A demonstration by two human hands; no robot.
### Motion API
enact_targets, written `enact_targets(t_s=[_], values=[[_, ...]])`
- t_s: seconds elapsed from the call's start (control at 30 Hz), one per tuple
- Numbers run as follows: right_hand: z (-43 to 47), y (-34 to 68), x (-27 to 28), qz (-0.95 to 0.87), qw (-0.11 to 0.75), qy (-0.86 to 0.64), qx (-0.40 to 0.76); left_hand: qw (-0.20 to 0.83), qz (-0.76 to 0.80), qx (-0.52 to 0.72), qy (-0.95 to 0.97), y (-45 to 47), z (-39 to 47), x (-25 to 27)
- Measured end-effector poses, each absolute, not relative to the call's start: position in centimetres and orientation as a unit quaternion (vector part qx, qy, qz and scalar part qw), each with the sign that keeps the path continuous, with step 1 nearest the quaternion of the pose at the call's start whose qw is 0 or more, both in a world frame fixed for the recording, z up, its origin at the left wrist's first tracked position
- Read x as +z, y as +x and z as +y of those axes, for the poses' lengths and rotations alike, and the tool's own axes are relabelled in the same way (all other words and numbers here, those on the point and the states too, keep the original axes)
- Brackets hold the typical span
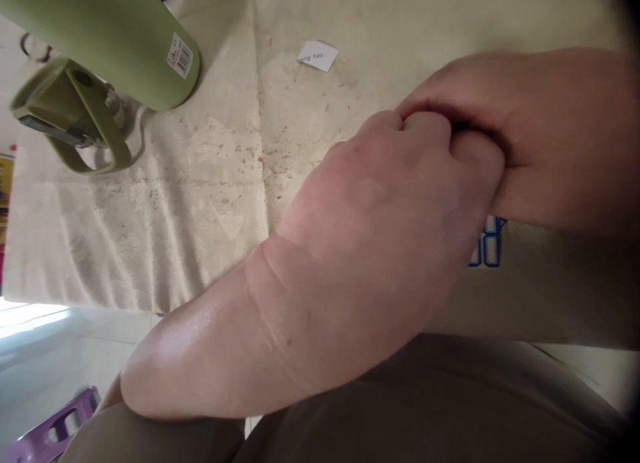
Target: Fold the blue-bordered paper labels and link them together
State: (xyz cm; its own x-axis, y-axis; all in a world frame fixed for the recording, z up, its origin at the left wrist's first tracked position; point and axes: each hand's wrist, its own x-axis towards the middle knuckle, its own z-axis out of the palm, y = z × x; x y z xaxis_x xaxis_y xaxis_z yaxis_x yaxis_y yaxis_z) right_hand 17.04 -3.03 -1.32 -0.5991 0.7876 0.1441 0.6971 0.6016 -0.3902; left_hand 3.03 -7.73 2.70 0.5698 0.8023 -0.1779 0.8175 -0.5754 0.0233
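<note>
My left hand (385, 209) reaches across from the lower left, back of the hand up. Its fingers are curled and pressed against my right hand (445, 83), which comes in from the right edge. The fingers of my right hand are hidden behind the left one, so their pose and anything between the two hands cannot be seen. Just beyond the hands lies a small white slip of paper (320, 55) printed with letters, "eng hao" readable. Blue-outlined print (491, 246) shows under my right wrist, partly covered.
A pale, creased cloth (210, 196) with dark specks covers the table. At the upper left are a green bottle (125, 36) with a barcode sticker and a green lid (65, 103) with a loop handle. A purple plastic stool (55, 429) stands on the floor at lower left.
</note>
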Motion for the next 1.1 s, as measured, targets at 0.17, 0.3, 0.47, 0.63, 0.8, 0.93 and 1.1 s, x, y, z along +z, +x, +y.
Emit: enact_targets(t_s=[0.17, 0.3, 0.47, 0.63, 0.8, 0.93, 1.1], values=[[-2.93, 17.10, -1.27, -0.883, 0.153, -0.418, 0.147, 0.049, 0.457, -0.073, 0.885, 3.03, -7.77, 2.69], [-3.09, 17.00, -1.24, -0.882, 0.161, -0.417, 0.150, 0.041, 0.456, -0.076, 0.886, 3.09, -7.82, 2.63], [-3.18, 16.99, -1.25, -0.882, 0.169, -0.411, 0.156, 0.043, 0.462, -0.081, 0.882, 3.08, -7.83, 2.61], [-3.01, 16.92, -1.22, -0.882, 0.155, -0.418, 0.155, 0.050, 0.465, -0.076, 0.881, 3.12, -7.79, 2.71], [-2.87, 16.93, -1.16, -0.882, 0.153, -0.417, 0.158, 0.065, 0.472, -0.081, 0.875, 3.25, -7.78, 2.78], [-2.91, 17.00, -1.16, -0.884, 0.152, -0.416, 0.153, 0.070, 0.471, -0.076, 0.876, 3.27, -7.77, 2.80], [-2.94, 16.88, -1.23, -0.884, 0.152, -0.416, 0.148, 0.063, 0.474, -0.077, 0.875, 3.19, -7.83, 2.77]])
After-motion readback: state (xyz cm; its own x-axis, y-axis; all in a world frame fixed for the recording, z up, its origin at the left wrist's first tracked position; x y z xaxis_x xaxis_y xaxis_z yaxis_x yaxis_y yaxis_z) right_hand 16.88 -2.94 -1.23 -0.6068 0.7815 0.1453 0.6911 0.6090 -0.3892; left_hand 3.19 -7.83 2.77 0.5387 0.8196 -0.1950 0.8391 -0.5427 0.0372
